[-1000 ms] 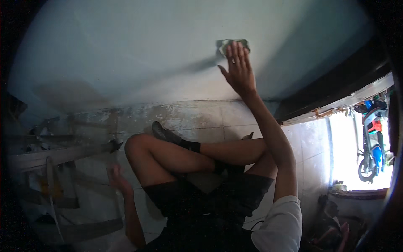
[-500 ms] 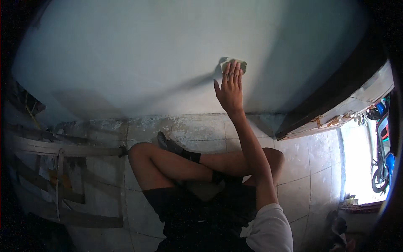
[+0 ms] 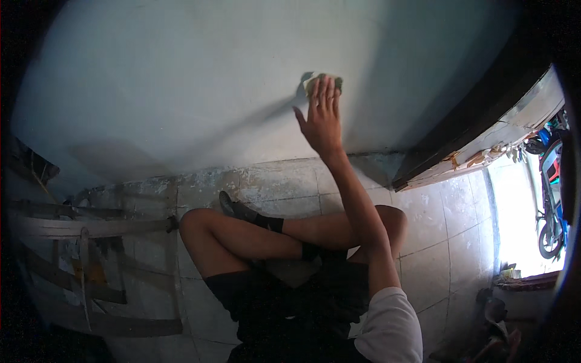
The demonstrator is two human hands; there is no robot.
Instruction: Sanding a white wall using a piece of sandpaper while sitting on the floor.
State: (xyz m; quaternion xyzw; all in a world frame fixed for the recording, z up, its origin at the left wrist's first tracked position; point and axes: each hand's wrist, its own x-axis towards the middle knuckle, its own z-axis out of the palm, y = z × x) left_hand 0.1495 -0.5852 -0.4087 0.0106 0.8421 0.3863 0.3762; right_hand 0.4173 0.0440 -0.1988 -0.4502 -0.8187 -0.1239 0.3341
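Observation:
My right hand [image 3: 322, 121] is stretched up against the pale wall [image 3: 200, 78], its fingers laid flat over a small piece of sandpaper [image 3: 310, 86]. The sheet is pale greenish, with its edges showing around the fingertips; the palm side of the hand is hidden. My thumb sticks out to the left, apart from the sheet. A shadow of the hand and arm falls leftward across the wall. My left hand does not appear.
I sit cross-legged on the white-stained tile floor [image 3: 423, 236], close to the wall. A wooden frame [image 3: 121, 228] lies at the left. On the right stands a dark wooden edge [image 3: 472, 130], with a bright doorway and a motorcycle [image 3: 549, 212] beyond.
My right hand has slid a little to the left along the wall, the sandpaper moving under its fingers. The whole view has also shifted slightly.

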